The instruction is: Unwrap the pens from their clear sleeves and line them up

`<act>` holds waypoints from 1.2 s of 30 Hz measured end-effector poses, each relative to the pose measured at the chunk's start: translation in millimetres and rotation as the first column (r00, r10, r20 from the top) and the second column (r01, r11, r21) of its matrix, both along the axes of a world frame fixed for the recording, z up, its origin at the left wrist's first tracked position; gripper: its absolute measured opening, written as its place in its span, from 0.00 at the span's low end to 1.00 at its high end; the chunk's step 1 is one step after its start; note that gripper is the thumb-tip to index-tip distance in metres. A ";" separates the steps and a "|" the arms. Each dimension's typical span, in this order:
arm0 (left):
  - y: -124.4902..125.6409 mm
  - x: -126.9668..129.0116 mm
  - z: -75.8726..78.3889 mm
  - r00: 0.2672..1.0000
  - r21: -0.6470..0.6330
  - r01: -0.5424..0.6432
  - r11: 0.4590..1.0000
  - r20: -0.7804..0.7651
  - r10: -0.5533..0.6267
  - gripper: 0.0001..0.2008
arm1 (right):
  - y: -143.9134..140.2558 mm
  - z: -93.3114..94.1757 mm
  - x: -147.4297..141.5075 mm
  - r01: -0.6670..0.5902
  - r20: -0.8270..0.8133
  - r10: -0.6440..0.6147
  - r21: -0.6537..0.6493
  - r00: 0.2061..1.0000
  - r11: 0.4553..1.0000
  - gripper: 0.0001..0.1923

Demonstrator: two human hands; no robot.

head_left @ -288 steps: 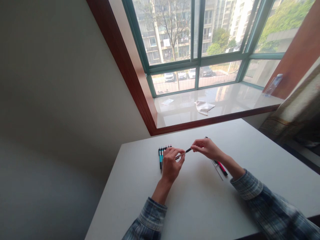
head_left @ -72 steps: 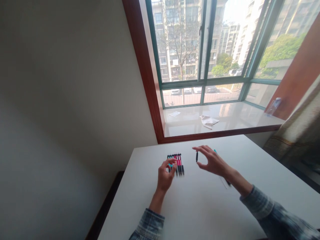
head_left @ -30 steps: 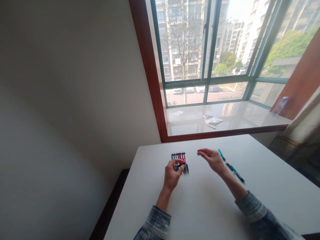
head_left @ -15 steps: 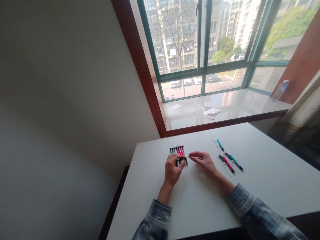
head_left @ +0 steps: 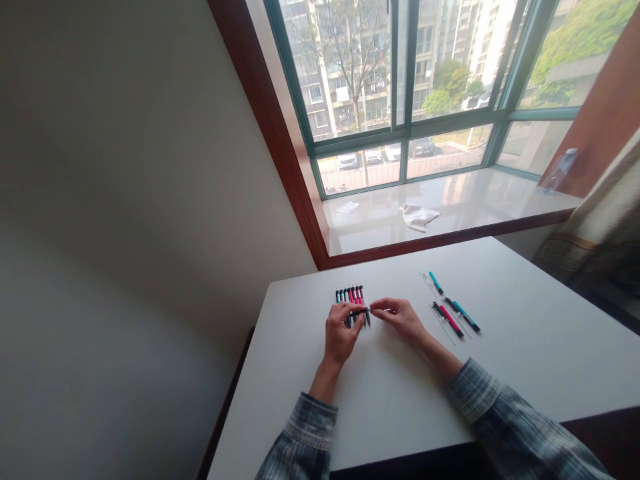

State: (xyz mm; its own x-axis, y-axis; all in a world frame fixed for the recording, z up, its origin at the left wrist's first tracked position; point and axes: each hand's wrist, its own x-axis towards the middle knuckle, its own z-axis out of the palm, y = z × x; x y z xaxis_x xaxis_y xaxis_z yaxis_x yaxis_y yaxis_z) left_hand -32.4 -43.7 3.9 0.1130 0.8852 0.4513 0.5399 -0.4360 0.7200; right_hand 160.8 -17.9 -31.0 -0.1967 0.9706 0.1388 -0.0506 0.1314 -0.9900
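Note:
My left hand (head_left: 340, 335) pinches a dark pen barrel (head_left: 358, 312) between thumb and fingers, held roughly level over the table. At the barrel's right end, the closed fingertips of my right hand (head_left: 404, 321) pinch a small silvery pen part, mostly hidden by the fingers. Just behind and under the left hand lies a row of several pens (head_left: 353, 293) with teal and pink-red sections, partly covered. To the right lie loose pen pieces: a teal barrel (head_left: 436, 283), a pink-red barrel (head_left: 452, 322), another teal barrel (head_left: 467, 317) and thin refills (head_left: 444, 327).
The white table (head_left: 400, 413) meets the grey wall (head_left: 150, 200) on the left and the windowsill (head_left: 465, 193) behind. On the sill are a crumpled white cloth (head_left: 419, 217), a paper (head_left: 347, 208) and a clear bottle (head_left: 559, 172). A curtain (head_left: 595, 220) hangs at right.
My right hand has come closer to the left, bringing its small part against the end of the dark barrel. The whole view has shifted slightly.

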 end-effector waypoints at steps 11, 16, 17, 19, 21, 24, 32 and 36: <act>-0.5 0.1 -0.1 1.000 -0.011 0.001 1.000 -0.003 -0.001 0.06 | -2.2 2.0 -1.7 -0.017 -0.012 0.018 0.014 1.000 1.000 0.17; -0.8 0.5 -0.5 1.000 -0.019 0.012 1.000 0.005 -0.012 0.06 | -2.2 2.8 -2.2 -0.017 -0.004 0.017 0.005 1.000 1.000 0.18; -0.9 0.6 -0.4 1.000 -0.019 0.014 1.000 0.005 -0.014 0.06 | -2.2 3.3 -2.2 -0.017 -0.005 0.017 0.004 1.000 1.000 0.18; -0.8 0.7 -0.1 1.000 -0.020 0.018 1.000 0.003 -0.018 0.06 | -2.4 4.4 -2.0 -0.018 -0.006 0.018 0.001 1.000 1.000 0.18; -0.7 0.6 0.2 1.000 -0.019 0.021 1.000 0.001 -0.021 0.06 | -2.4 5.2 -1.7 -0.020 -0.003 0.020 -0.001 1.000 1.000 0.19; -0.3 0.3 0.5 1.000 -0.018 0.027 0.999 -0.002 -0.027 0.06 | -2.1 5.4 -1.5 -0.021 0.017 0.021 0.013 1.000 1.000 0.19; -0.2 0.7 0.8 0.999 -0.022 0.044 0.999 -0.003 -0.044 0.06 | -2.3 0.1 -2.8 0.045 0.206 -0.064 0.099 0.976 0.994 0.22; 0.5 0.5 -0.6 0.999 -0.024 0.040 0.999 0.002 -0.040 0.06 | -4.3 2.2 -2.0 0.037 0.202 -0.060 0.114 0.978 0.993 0.20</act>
State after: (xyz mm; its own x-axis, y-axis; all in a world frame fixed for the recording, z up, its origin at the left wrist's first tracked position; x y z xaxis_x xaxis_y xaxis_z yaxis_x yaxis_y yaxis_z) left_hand -31.9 -43.1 3.3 0.1478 0.8905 0.4303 0.5217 -0.4398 0.7310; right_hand 158.8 -22.1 -28.8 -0.1850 0.9609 0.2058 0.1607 0.2362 -0.9583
